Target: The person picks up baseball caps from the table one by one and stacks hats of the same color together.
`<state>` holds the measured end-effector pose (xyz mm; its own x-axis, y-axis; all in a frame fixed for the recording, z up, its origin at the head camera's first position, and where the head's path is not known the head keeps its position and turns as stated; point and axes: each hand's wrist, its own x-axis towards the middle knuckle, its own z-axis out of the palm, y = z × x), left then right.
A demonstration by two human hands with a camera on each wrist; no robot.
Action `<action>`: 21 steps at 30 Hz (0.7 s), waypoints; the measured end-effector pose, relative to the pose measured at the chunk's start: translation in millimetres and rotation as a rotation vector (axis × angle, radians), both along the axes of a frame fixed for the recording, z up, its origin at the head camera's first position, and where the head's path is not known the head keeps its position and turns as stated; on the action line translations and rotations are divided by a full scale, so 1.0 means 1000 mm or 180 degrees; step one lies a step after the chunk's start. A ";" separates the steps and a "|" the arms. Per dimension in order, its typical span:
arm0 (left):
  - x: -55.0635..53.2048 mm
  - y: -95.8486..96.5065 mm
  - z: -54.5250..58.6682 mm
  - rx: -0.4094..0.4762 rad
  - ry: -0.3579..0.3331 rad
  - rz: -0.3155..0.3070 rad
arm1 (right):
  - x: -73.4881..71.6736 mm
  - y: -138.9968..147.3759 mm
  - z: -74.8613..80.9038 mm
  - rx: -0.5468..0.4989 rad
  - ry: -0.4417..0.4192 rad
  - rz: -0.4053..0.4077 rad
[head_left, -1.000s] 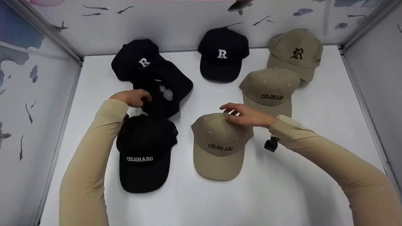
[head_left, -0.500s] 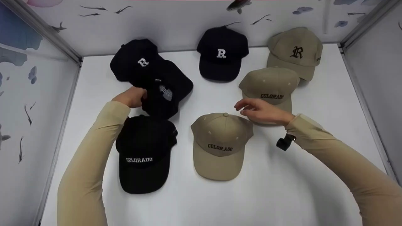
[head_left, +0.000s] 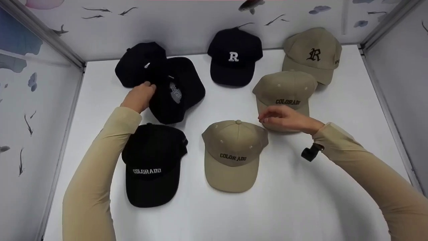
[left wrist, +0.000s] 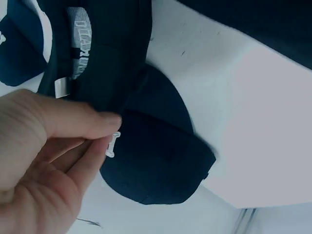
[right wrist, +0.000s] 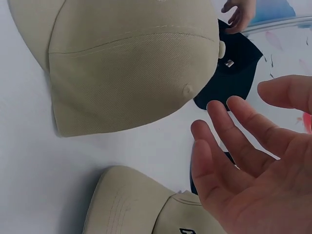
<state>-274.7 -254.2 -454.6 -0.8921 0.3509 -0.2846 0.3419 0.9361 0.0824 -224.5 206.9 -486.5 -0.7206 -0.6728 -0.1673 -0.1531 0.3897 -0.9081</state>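
Observation:
In the head view my left hand (head_left: pixel 138 97) pinches the edge of an upturned black cap (head_left: pixel 169 107), whose inside shows reversed stitched lettering. The left wrist view shows thumb and fingers of this hand (left wrist: pixel 53 146) closed on the black cap's edge (left wrist: pixel 114 63). Behind it lies a navy cap (head_left: pixel 138 63) with a white letter, mostly covered. My right hand (head_left: pixel 284 117) hovers with loosely bent fingers over the brim of a beige COLORADO cap (head_left: pixel 287 87). Seen from the right wrist, this hand (right wrist: pixel 258 165) holds nothing.
Nearer on the white table (head_left: pixel 284 207) are a black COLORADO cap (head_left: pixel 153 150) and a beige COLORADO cap (head_left: pixel 234 144). At the back wall (head_left: pixel 187 26) sit a navy R cap (head_left: pixel 235 53) and a beige R cap (head_left: pixel 312 53). Printed side walls enclose the table.
My left hand has moved away from me, shifting and tilting the upturned black cap over the navy cap. My right hand has left the front beige cap and moved right.

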 end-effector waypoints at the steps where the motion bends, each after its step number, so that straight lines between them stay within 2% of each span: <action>1: -0.001 0.001 0.000 -0.0038 0.0089 -0.0020 | 0.000 0.001 0.000 -0.0005 -0.0018 -0.0011; 8: -0.009 0.007 0.002 -0.0206 0.0440 -0.0194 | 0.002 0.007 0.001 -0.0017 0.0143 0.0014; 12: -0.011 0.008 0.005 -0.0142 0.0635 -0.0327 | 0.002 0.009 0.003 -0.0034 0.0048 -0.0002; 16: -0.013 0.012 0.011 -0.0110 0.0652 -0.0319 | 0.003 0.012 0.004 -0.0006 -0.0085 -0.0059; 21: -0.018 0.017 0.021 -0.0145 0.0648 -0.0369 | 0.004 0.018 0.002 -0.0035 -0.0069 -0.0109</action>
